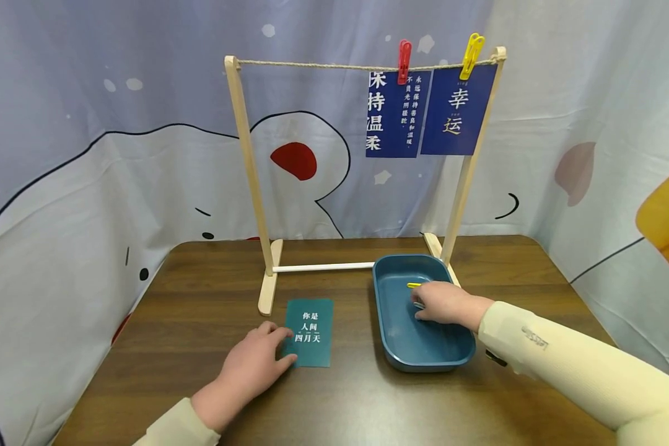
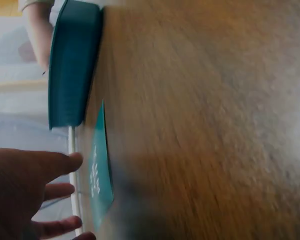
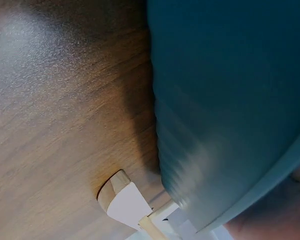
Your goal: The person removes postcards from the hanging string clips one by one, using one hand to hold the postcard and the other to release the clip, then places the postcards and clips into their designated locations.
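Note:
In the head view a green card (image 1: 309, 332) with white Chinese characters lies flat on the table. My left hand (image 1: 256, 356) is at its left edge, fingers spread and overlapping the card there; the left wrist view shows thumb and fingers apart around the card's side. My right hand (image 1: 445, 303) reaches into a blue tray (image 1: 393, 347). Between its thumb and fingertips shows a small pale clothespin (image 1: 419, 305), mostly hidden by the hand. Just beyond the fingers a yellow clothespin (image 1: 414, 285) lies in the tray. The right wrist view shows mainly the tray's outer wall (image 3: 215, 110).
Behind stands a wooden frame (image 1: 248, 161) with a rope (image 1: 312, 64) along its top. A red clothespin (image 1: 404, 62) and a yellow one (image 1: 471, 57) hold two blue cards there, one wordy (image 1: 393, 118), one plainer (image 1: 458, 118). A patterned curtain (image 1: 145, 124) surrounds the table.

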A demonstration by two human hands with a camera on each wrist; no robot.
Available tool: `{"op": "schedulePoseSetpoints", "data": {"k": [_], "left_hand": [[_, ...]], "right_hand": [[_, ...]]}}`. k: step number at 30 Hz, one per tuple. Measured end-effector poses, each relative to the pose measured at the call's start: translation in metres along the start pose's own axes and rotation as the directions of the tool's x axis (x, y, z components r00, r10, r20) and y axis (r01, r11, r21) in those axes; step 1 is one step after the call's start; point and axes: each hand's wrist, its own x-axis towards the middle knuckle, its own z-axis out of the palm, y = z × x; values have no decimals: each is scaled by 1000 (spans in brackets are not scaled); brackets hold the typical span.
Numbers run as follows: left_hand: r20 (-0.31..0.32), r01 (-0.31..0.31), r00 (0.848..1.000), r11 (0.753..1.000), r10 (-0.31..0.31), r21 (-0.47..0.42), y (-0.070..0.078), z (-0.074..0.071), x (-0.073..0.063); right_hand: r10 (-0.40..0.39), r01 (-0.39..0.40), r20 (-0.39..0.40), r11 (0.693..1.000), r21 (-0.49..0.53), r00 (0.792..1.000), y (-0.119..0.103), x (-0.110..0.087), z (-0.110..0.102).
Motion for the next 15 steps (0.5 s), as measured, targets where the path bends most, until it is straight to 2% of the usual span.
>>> {"op": "schedulePoseSetpoints", "data": {"k": [3,5,10,15], "left_hand": [[33,-69,997,996,67,52,6,5,3],[63,-90,994,993,86,70,9,7,6],[123,-86,990,992,74,96,15,9,10],[140,-59,989,992,43,111,16,11,13]], "right_hand": [[-9,9,0,1000,-14,1000,1,0,1],[-8,8,3,1000,-18,1000,0,0,1],[-10,10,6,1000,-25,1000,-1,-2,-2],[-15,15,-4,999,-30,1000,2,-5,-3]]}}
